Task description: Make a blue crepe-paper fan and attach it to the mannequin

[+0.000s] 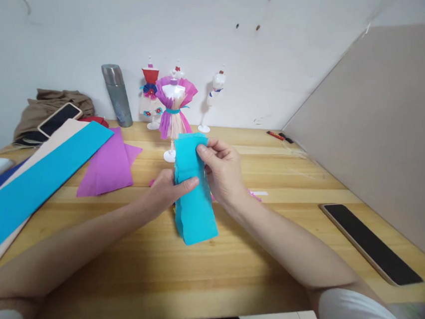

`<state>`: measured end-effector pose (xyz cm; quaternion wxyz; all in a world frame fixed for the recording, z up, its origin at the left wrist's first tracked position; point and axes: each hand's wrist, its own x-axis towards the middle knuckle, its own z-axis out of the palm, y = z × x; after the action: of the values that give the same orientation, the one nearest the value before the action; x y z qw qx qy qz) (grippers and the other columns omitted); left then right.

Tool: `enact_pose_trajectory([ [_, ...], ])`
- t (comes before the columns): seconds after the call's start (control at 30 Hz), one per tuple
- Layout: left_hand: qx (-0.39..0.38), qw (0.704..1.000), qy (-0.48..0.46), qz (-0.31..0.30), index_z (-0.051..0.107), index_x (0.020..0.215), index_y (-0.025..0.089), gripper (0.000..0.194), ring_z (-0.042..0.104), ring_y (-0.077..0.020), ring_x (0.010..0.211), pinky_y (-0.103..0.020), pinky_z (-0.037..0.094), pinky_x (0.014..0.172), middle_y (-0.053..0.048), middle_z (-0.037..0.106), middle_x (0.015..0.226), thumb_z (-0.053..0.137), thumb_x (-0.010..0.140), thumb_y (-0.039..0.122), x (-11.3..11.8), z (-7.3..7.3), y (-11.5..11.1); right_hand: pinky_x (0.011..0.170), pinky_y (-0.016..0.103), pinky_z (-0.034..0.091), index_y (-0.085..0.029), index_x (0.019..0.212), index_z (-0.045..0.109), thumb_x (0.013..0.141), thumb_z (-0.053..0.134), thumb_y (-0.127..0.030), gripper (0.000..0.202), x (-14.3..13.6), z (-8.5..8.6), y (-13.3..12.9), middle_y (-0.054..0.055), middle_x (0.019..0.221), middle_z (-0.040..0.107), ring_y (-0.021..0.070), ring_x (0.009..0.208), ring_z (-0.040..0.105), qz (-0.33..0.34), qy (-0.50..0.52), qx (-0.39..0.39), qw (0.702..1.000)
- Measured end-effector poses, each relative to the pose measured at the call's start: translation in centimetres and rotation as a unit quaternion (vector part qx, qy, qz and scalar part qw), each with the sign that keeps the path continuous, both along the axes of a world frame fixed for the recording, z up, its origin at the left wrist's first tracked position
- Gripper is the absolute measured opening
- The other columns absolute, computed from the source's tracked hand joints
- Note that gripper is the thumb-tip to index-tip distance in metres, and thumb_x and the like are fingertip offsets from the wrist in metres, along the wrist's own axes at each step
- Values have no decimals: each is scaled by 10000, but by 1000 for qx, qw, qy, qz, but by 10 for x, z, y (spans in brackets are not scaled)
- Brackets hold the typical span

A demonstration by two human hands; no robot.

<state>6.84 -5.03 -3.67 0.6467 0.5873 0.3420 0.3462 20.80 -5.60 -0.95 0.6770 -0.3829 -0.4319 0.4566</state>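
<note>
A folded strip of turquoise crepe paper (196, 213) is held up over the table, its left edge ragged and its layers showing at the top. My left hand (168, 188) grips it at the left edge, thumb across the front and fingers behind. Higher up, my right hand (222, 168) pinches the right edge near the top, thumb in front. Just behind the paper stands a small dress form (173, 110) in a purple and cream paper dress with a turquoise waistband.
Long crepe sheets, turquoise (40, 193) on top, lie at left beside purple paper (112, 167). A flask (117, 95), another dressed form (149, 91) and a white form (215, 94) stand at the back. Phones lie left (59, 118) and right (372, 242).
</note>
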Motion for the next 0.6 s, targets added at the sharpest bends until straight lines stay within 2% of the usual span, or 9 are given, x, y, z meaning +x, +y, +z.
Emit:
enact_pose_trajectory([
  [0.1, 2, 999, 14, 43, 684, 851, 150, 421, 726, -222, 724, -332, 600, 683, -54, 743, 752, 787, 724, 539, -1, -5, 2, 607, 287, 475, -230, 784, 633, 656, 801, -419, 283, -2, 1, 1, -44, 648, 599, 120, 602, 531, -8, -18, 10, 1000],
  [0.2, -1, 998, 22, 58, 683, 799, 156, 391, 711, -202, 662, -305, 586, 627, -38, 719, 697, 776, 741, 532, -2, -9, 4, 645, 303, 501, -234, 815, 635, 652, 803, -440, 311, -2, 0, 2, -36, 681, 625, 136, 648, 571, 1, -17, 24, 1000],
  [0.37, -31, 999, 3, 12, 710, 819, 151, 422, 743, -219, 699, -327, 616, 657, -74, 768, 794, 790, 726, 555, -1, -8, 3, 699, 332, 538, -236, 822, 661, 629, 828, -434, 323, 2, -1, 3, -9, 775, 683, 165, 734, 623, 20, -32, 44, 998],
  [0.5, -46, 998, -9, -46, 740, 875, 137, 482, 762, -250, 768, -366, 631, 728, -110, 792, 862, 785, 729, 594, -1, -9, -1, 653, 316, 530, -226, 714, 650, 645, 826, -403, 260, 6, 1, 2, -13, 726, 670, 154, 695, 600, 11, -43, 52, 998],
  [0.6, -50, 997, -4, -61, 746, 872, 136, 494, 761, -245, 795, -356, 627, 756, -116, 796, 896, 789, 729, 607, -1, -12, -4, 644, 313, 525, -227, 710, 641, 665, 818, -428, 272, 8, 2, 2, -15, 712, 654, 155, 694, 602, 8, -58, 49, 997],
])
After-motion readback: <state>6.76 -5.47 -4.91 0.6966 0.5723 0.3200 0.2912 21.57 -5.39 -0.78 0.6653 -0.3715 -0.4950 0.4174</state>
